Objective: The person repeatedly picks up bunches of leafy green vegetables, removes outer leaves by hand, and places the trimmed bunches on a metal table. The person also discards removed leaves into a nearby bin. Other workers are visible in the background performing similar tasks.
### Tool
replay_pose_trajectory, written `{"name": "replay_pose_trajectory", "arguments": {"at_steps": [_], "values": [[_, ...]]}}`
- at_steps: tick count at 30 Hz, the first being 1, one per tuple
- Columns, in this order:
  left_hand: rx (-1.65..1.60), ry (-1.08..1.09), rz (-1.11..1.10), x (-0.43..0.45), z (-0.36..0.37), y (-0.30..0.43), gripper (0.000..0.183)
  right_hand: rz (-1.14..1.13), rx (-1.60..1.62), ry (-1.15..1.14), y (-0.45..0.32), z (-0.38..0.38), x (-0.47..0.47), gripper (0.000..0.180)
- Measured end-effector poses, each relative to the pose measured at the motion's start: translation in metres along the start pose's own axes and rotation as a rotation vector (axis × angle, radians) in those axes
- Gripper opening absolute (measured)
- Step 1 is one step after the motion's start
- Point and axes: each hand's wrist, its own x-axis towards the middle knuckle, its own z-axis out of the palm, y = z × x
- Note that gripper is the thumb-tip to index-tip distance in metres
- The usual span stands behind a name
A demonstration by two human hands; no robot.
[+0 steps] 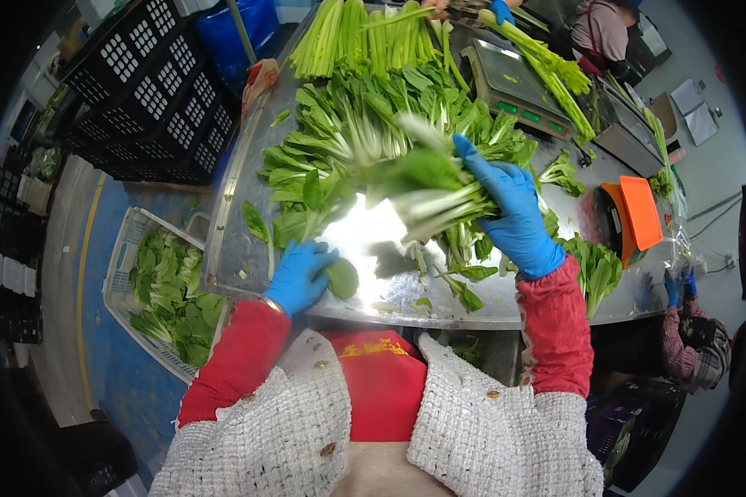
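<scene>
My right hand [513,208], in a blue glove, grips a bunch of leafy greens with white stalks [444,205] above the metal table [360,307]. Motion blurs the bunch. Low over the table's near left part is my left hand [301,276], also gloved in blue, its fingers curled. A round green leaf [342,278] shows at its fingertips; whether the hand holds it is unclear. Beyond both hands spreads a large pile of the same leafy greens [373,118]. Loose leaves and trimmings [463,292] lie on the table near my right hand.
Celery stalks [360,37] lie at the far end beside a digital scale [516,87]. An orange scale [637,217] stands to the right. On the floor at left is a white crate [119,273] of greens, below stacked black crates [155,87]. Other people work at the far side and right.
</scene>
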Motion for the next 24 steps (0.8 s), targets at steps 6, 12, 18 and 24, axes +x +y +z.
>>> {"name": "replay_pose_trajectory", "arguments": {"at_steps": [6, 12, 18, 24], "values": [[-0.022, 0.025, 0.046, 0.0, -0.001, 0.003, 0.032, 0.251, -0.478, 0.118, 0.061, 0.023, -0.015, 0.094], [-0.192, 0.003, -0.023, -0.005, -0.013, -0.001, 0.03, 0.282, -0.11, 0.403, 0.042, 0.03, -0.041, 0.059], [-0.505, 0.191, -0.143, 0.016, -0.033, 0.021, 0.025, 0.519, -0.032, 0.154, -0.008, 0.106, -0.075, 0.06], [-0.909, -0.028, -0.215, 0.029, -0.028, 0.043, 0.023, 0.848, -0.21, -0.05, -0.019, 0.168, -0.077, 0.069]]}}
